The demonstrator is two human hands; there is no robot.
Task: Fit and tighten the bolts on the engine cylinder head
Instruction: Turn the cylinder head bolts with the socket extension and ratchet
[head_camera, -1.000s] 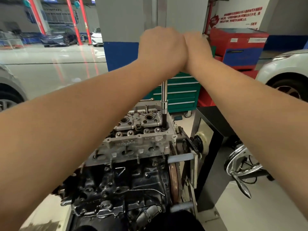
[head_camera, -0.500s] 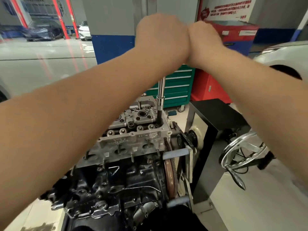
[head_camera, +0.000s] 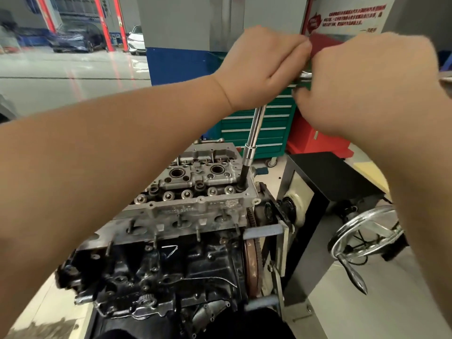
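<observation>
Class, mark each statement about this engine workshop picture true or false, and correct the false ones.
1. Both hands are at the top of the long socket extension. True.
2. The socket sits at the right-hand end of the cylinder head. True.
3. The tool chest behind the engine is yellow. False: the tool chest is green.
4. The handwheel is left of the engine. False: it is on the right.
5. The extension stands perfectly upright. False: it leans.
</observation>
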